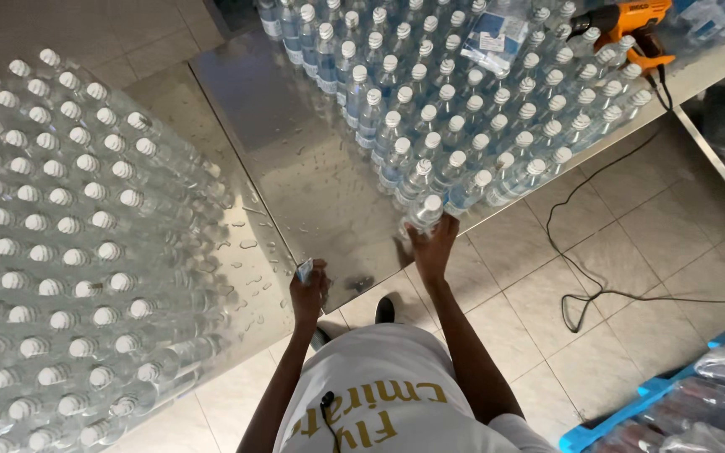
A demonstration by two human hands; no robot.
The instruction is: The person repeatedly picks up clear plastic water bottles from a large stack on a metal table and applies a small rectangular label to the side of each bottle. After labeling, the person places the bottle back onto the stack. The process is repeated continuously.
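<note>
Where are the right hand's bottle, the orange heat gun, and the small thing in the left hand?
bottle (424, 210), head view, on its white cap and shoulder.
orange heat gun (623, 18), head view, on its body.
small pale item (305, 269), head view, on the part above the left hand (309, 292).

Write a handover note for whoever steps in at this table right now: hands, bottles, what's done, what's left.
Right hand grips a capped water bottle at the near corner of the labelled bottle group on the wet steel table.
Left hand holds a small pale item at the table edge; what it is cannot be made out.
Unlabelled bottles fill the left side.
Orange heat gun lies on the far bottles.
Done: many bottles labelled. Left: the unlabelled group.
</note>
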